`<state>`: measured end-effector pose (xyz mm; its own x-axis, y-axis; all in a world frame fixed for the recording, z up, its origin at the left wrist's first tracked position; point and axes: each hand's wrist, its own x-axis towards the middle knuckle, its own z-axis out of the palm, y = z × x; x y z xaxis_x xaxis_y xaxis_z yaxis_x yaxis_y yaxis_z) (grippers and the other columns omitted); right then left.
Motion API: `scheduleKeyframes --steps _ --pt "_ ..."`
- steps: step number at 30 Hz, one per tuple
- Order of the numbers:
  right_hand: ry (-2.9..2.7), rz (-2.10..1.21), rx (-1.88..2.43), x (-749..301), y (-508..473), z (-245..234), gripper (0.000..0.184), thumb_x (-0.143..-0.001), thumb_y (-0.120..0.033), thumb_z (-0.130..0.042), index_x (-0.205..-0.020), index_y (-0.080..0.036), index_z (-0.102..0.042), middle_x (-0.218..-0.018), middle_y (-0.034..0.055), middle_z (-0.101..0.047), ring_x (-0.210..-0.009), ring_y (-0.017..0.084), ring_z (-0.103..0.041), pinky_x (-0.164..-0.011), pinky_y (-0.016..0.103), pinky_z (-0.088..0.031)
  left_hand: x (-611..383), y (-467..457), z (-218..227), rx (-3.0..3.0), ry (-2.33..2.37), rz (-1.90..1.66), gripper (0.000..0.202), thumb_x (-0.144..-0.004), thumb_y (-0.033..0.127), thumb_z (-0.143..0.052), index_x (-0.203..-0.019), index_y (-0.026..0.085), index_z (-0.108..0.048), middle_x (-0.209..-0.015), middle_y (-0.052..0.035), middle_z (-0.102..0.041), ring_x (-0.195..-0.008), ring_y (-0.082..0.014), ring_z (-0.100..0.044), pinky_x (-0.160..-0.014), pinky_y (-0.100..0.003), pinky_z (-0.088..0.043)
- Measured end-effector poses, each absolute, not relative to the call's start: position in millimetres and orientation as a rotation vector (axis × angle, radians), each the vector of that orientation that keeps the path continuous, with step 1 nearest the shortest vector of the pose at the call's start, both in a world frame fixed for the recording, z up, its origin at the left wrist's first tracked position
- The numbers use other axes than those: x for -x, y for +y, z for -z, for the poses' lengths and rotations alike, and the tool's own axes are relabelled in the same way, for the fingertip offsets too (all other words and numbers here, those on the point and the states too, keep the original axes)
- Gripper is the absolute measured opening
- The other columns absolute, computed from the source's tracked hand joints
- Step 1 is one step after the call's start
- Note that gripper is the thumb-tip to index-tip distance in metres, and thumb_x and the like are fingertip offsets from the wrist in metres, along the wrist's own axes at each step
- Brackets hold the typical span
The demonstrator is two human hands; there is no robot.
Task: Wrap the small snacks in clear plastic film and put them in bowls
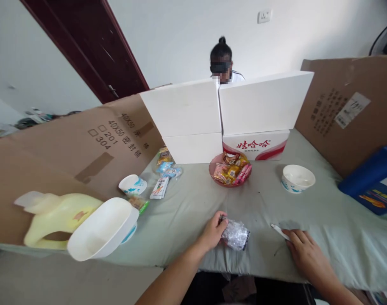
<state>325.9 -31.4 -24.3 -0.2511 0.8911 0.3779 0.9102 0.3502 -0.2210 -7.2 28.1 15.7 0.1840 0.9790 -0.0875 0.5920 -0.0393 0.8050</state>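
My left hand rests on the pale green tablecloth near the front edge, its fingers pinched on the end of a crinkled silver packet that lies just to its right. My right hand lies flatter on the cloth further right, fingers together over one end of a thin white strip. A pink bowl of wrapped snacks stands at the middle of the table, beyond both hands.
A white bowl stands at right, a tilted white basin and yellow plastic item at front left, with a small cup and loose snack packets. White boxes and cardboard walls ring the table. A person sits behind the boxes.
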Motion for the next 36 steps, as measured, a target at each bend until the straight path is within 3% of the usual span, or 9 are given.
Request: scheduleKeyframes --steps 4,6,10,16,21,26,29,32,36 --pt "-2.189 0.022 1.591 -321.4 -32.9 15.0 0.030 -0.094 -0.023 -0.037 -0.112 -0.022 -0.063 -0.095 0.0077 -0.064 -0.086 0.022 -0.059 -0.079 0.038 -0.050 -1.3 11.3 -16.2 -2.054 1.678 -0.849 0.025 -0.090 0.034 -0.049 -0.109 0.018 -0.055 -0.094 -0.0092 -0.063 -0.091 -0.0253 -0.061 -0.083 -0.041 -0.050" --pt "-2.150 -0.021 1.596 -317.5 -35.1 12.2 0.030 -0.094 -0.023 -0.037 -0.111 -0.022 -0.063 -0.096 0.0084 -0.064 -0.087 0.022 -0.060 -0.079 0.039 -0.051 -0.2 3.5 -17.9 -2.175 1.665 -1.022 0.023 -0.092 0.031 -0.046 -0.109 0.018 -0.055 -0.102 -0.0117 -0.061 -0.099 -0.0264 -0.058 -0.089 -0.044 -0.048" --pt "-2.056 -0.214 1.562 -297.0 -43.4 -2.2 0.032 -0.095 -0.024 -0.034 -0.115 -0.023 -0.059 -0.103 0.0088 -0.063 -0.091 0.020 -0.063 -0.077 0.036 -0.054 3.7 -17.1 -17.3 -2.221 1.460 -1.196 0.022 -0.097 0.027 -0.035 -0.111 0.019 -0.051 -0.097 -0.0094 -0.059 -0.091 -0.0215 -0.058 -0.083 -0.037 -0.050" --pt "-2.187 -0.426 1.360 -230.1 -46.7 -37.7 0.035 -0.097 -0.018 -0.032 -0.126 -0.023 -0.051 -0.111 0.0090 -0.062 -0.087 0.017 -0.066 -0.074 0.030 -0.054 2.9 -29.1 -12.2 -2.303 1.402 -1.112 0.020 -0.092 0.038 -0.052 -0.093 0.018 -0.056 -0.098 -0.0095 -0.057 -0.095 -0.0231 -0.056 -0.083 -0.038 -0.050" --pt "-2.405 -0.379 1.386 -188.3 -37.8 -46.5 0.036 -0.090 -0.008 -0.040 -0.120 -0.019 -0.056 -0.101 0.0073 -0.064 -0.072 0.015 -0.066 -0.061 0.024 -0.049 3.5 -28.7 -13.3 -2.277 1.381 -1.134 0.028 -0.088 0.046 -0.056 -0.086 0.018 -0.055 -0.096 -0.0096 -0.056 -0.094 -0.0235 -0.056 -0.082 -0.038 -0.051" --pt "-2.486 -0.456 1.473 -217.9 -47.2 -48.6 0.037 -0.091 -0.013 -0.040 -0.122 -0.027 -0.057 -0.097 0.0039 -0.065 -0.071 0.015 -0.067 -0.060 0.024 -0.046 10.9 -30.6 -13.9 -2.304 1.331 -1.061 0.018 -0.089 0.025 -0.046 -0.100 0.017 -0.058 -0.111 -0.0129 -0.056 -0.106 -0.0255 -0.055 -0.091 -0.043 -0.049" --pt "-2.410 -0.517 1.566 -264.2 -53.7 -45.0 0.036 -0.095 -0.022 -0.034 -0.122 -0.030 -0.057 -0.097 0.0030 -0.066 -0.074 0.017 -0.068 -0.064 0.027 -0.048 10.5 -29.3 -11.2 -2.304 1.367 -1.044 0.034 -0.083 0.012 -0.044 -0.115 0.017 -0.056 -0.121 -0.0131 -0.055 -0.113 -0.0258 -0.052 -0.096 -0.045 -0.047" --pt "-2.303 -0.440 1.736 -307.8 -50.9 -33.1 0.037 -0.097 -0.033 -0.031 -0.119 -0.028 -0.060 -0.098 0.0041 -0.066 -0.073 0.019 -0.068 -0.062 0.030 -0.050 2.9 -27.1 -8.7 -2.244 1.481 -1.023 0.042 -0.079 0.013 -0.055 -0.121 0.019 -0.056 -0.115 -0.0115 -0.058 -0.108 -0.0261 -0.055 -0.093 -0.044 -0.049" --pt "-2.191 -0.202 1.776 -331.2 -35.9 -14.0 0.037 -0.095 -0.035 -0.034 -0.111 -0.024 -0.065 -0.093 0.0063 -0.068 -0.078 0.023 -0.066 -0.068 0.036 -0.052 -8.9 -25.5 -10.0 -2.012 1.470 -1.044 0.008 -0.083 0.019 -0.059 -0.088 0.019 -0.064 -0.085 -0.0040 -0.060 -0.076 -0.0169 -0.060 -0.070 -0.028 -0.051"
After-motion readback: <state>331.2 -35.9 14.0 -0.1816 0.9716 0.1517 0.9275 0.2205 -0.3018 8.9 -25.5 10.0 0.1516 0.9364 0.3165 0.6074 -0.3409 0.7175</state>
